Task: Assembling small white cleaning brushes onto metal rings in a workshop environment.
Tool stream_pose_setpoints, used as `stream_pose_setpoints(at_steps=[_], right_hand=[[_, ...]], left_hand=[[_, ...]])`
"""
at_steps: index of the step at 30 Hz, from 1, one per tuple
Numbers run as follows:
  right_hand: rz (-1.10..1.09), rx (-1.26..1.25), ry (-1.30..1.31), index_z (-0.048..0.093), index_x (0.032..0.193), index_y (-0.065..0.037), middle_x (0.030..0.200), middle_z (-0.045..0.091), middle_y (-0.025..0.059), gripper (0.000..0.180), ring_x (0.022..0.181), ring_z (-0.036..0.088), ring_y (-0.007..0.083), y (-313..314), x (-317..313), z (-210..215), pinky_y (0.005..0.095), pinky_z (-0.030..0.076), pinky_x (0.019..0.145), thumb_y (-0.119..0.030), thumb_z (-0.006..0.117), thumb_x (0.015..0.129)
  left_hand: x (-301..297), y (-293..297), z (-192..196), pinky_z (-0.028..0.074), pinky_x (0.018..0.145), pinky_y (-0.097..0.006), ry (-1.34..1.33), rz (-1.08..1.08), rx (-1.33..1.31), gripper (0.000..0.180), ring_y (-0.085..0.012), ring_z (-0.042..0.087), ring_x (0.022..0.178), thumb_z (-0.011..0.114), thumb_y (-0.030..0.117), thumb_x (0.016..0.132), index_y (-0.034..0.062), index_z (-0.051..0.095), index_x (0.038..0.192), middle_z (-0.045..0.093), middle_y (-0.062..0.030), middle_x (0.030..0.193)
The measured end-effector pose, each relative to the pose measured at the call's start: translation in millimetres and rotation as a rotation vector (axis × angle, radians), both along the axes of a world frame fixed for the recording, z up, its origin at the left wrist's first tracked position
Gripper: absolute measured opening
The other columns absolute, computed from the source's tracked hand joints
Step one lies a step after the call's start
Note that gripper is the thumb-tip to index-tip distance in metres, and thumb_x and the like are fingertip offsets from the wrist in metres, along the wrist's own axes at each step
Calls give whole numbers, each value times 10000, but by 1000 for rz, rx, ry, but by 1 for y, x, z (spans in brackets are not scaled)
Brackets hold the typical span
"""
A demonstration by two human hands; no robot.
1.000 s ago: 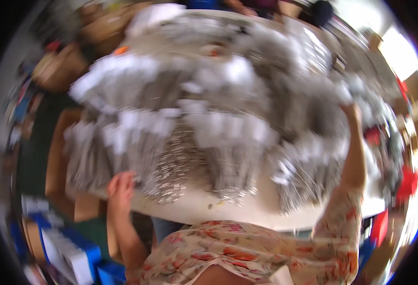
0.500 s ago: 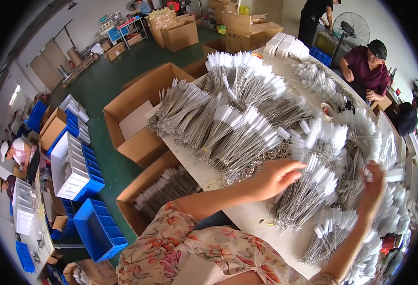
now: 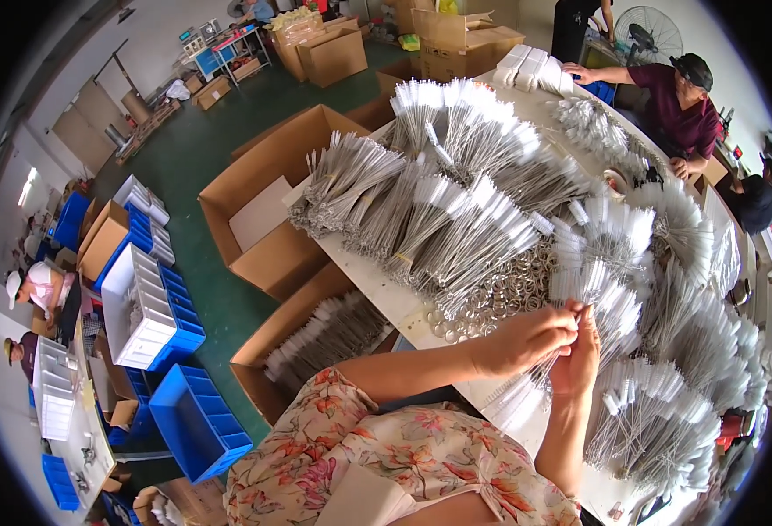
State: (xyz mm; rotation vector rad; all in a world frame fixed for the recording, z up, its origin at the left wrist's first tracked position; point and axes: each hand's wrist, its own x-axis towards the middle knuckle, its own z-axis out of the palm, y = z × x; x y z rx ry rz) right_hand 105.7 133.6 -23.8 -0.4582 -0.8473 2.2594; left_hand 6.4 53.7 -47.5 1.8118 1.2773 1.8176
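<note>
My left hand (image 3: pixel 526 340) and my right hand (image 3: pixel 576 355) meet over the near side of the table, fingertips pinched close together. Between them is a bunch of thin wire-handled brushes (image 3: pixel 515 400); its white bristles show below my left hand, with wires running up to the fingers. The exact grip point is hidden by my fingers. Just beyond my hands lie more white-tipped brushes (image 3: pixel 612 302). A heap of metal rings (image 3: pixel 495 302) lies to the left of them, beside large piles of brushes (image 3: pixel 482 237). Another brush pile (image 3: pixel 653 416) lies right of my right forearm.
Left of the table (image 3: pixel 377 302) stand an open cardboard box (image 3: pixel 267 263) and a second box (image 3: pixel 254 351) holding brushes. Blue bins (image 3: pixel 197 425) and white bins (image 3: pixel 131 307) stand farther left. Across the table, a person in a dark red shirt (image 3: pixel 679 114) sits near a fan.
My hands, apart before, have come together; the right moved left and now pinches brushes with the left. The view has shifted slightly. The person across stretched an arm toward the white stacks.
</note>
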Motion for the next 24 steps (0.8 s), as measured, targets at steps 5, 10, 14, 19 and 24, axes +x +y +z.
stream_pose_setpoints(at_steps=[5,10,14,19,24], right_hand=[[81,-140,237,554,992,-57,725,569,20,163,566,479,57,16,34,1,169,381,457,-160,441,937],[281,852,-669,606,949,7,744,605,28,157,630,501,77,-22,35,23,219,411,564,-40,502,842],[247,935,-574,606,881,14,723,598,49,100,655,523,106,-40,40,17,253,429,588,-26,531,827],[554,624,-606,615,902,-3,719,604,14,111,602,522,57,-41,61,21,207,437,551,-68,536,858],[586,711,-571,621,893,-41,723,621,47,105,619,582,131,-42,92,-7,260,463,571,-109,562,839]], left_hand=[[-6,-17,28,452,785,-378,470,305,210,474,-249,539,954,723,105,698,81,537,1133,486,-145,1106],[-34,-16,51,353,971,-391,96,-34,-63,945,-273,362,1225,708,375,739,42,125,1403,185,-161,1412],[-12,-30,28,356,979,-386,-247,-558,-427,947,-253,364,1232,711,382,736,66,124,1408,238,-151,1394],[-20,-57,26,462,656,-315,341,-148,-144,174,-222,564,761,706,108,722,40,583,824,573,-64,841],[8,-70,3,470,598,-316,386,-144,-49,210,-213,569,695,726,148,693,54,585,817,578,-46,793]])
